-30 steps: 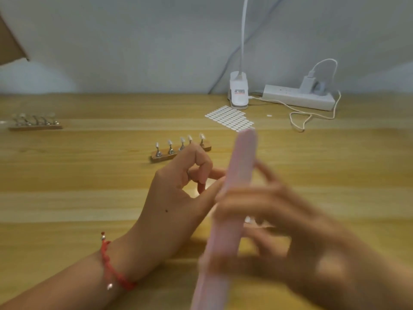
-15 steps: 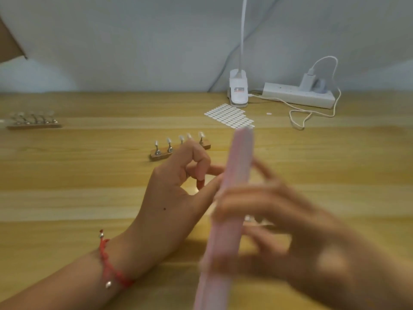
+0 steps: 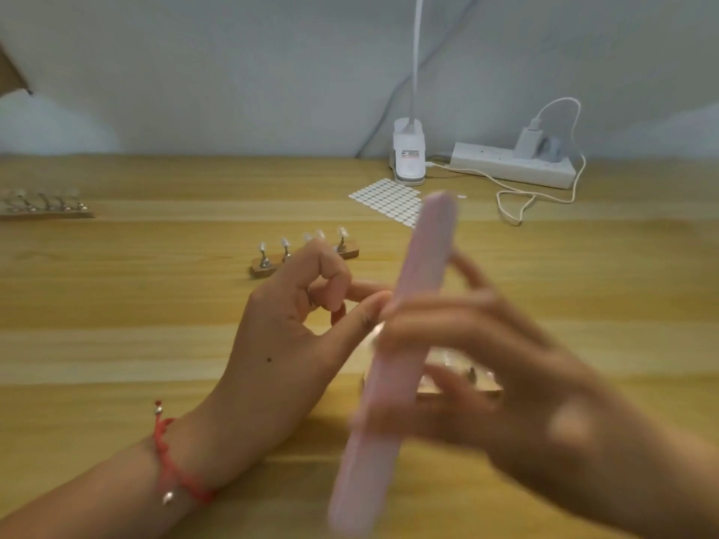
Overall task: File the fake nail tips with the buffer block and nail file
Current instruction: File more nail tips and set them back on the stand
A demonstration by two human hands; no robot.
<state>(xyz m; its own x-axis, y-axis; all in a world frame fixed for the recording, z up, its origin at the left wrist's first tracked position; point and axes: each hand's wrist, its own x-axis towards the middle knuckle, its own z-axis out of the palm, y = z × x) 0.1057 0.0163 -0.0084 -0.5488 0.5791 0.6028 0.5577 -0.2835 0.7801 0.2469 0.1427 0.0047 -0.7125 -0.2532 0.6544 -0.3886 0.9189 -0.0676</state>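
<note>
Currently gripping long pink flat nail file (image 3: 393,363) mid-length with right hand (image 3: 537,398), fingers (image 3: 467,320) wrapped across its face. Heavy motion blur on both. Pointing file tip toward 12 o'clock, leaning slightly to 1, tail end toward 6.

Left hand (image 3: 288,344) at 9 o'clock of file, just beside it, thumb stretched to file's edge, index curled. Can't tell whether those fingers pinch anything. Wearing red cord bracelet (image 3: 171,472) with small metal beads on left wrist.

Seeing small wooden stand (image 3: 478,387) just behind file at 3 o'clock, partly hidden by right-hand fingers, contents too blurred to read. Second wooden stand (image 3: 260,271) at 12 o'clock of left hand on light wooden counter (image 3: 155,305), with pale fake nail tips (image 3: 285,243) upright on metal posts. Third stand (image 3: 46,213) well apart at 10 o'clock, blurred.

At 12 o'clock of file: sheet of white oval stickers (image 3: 389,200) flat on counter, white lamp clip base (image 3: 408,157) just behind it. At 1 o'clock: white power strip (image 3: 509,169) with charger plugged in, white cable (image 3: 517,204) looped on counter.
</note>
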